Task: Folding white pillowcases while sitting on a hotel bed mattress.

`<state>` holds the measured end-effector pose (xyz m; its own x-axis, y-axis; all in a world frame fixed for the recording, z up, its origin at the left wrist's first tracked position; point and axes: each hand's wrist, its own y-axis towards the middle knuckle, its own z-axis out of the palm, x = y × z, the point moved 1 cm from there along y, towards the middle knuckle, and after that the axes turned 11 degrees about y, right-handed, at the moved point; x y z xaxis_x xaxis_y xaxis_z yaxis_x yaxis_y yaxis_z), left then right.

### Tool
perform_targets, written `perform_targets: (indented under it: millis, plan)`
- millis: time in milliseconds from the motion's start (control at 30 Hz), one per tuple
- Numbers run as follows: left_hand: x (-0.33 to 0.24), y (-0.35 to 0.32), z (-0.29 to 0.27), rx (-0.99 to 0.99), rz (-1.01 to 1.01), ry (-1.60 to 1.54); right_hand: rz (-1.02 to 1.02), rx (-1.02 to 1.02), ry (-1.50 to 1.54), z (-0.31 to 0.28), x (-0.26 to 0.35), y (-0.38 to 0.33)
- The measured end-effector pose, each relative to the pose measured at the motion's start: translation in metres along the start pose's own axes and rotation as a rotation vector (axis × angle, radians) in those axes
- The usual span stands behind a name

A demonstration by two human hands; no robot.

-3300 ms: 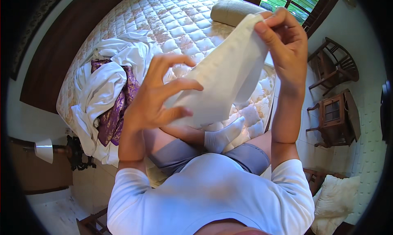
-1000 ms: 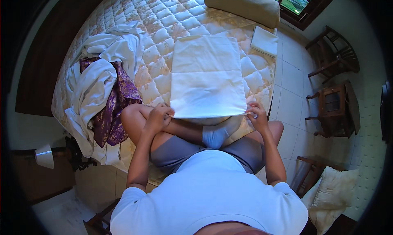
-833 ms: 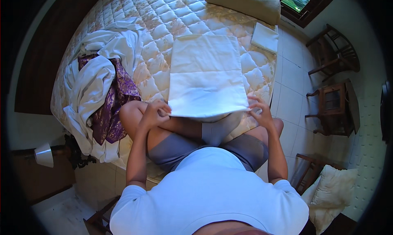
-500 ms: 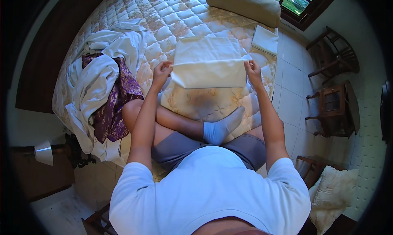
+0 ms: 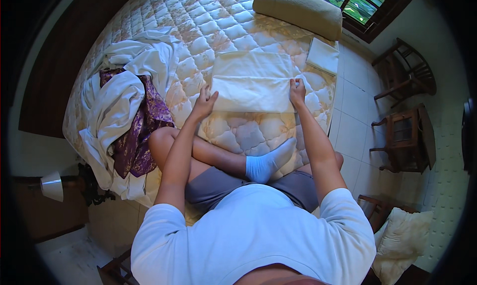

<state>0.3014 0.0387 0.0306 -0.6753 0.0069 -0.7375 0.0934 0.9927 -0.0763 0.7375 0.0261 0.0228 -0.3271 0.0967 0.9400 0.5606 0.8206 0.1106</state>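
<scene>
A rectangular white cloth lies flat on the quilted mattress before my crossed legs. Its near part is folded over the far part, leaving a strip of the lower layer showing behind. My left hand is at the cloth's left edge, thumb and fingers apart, with the thumb by the edge. At the opposite edge, my right hand has its fingers closed on the corner of the folded flap.
A smaller folded white cloth sits by the mattress's right edge, below a beige roll. Heaped at left are white sheets and a purple patterned fabric. Wooden chairs and a small cabinet stand on the tiled floor.
The raised flap has come down onto the lower layer. My left hand has let go and moved slightly nearer and right; my right hand has shifted a little left and nearer.
</scene>
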Motion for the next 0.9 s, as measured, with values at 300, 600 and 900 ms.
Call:
perform_targets:
  millis: [300,600,900]
  plan:
    - [-0.026,-0.022,-0.003,-0.138,-0.08,0.202,-0.113,-0.083,-0.021,-0.004,0.017,-0.016]
    - [-0.019,-0.051,-0.004,-0.135,-0.07,0.25,-0.009,0.032,-0.022,-0.049,0.042,-0.091]
    - [-0.037,-0.087,-0.008,-0.143,-0.08,0.303,-0.165,0.08,-0.044,-0.055,0.053,-0.101]
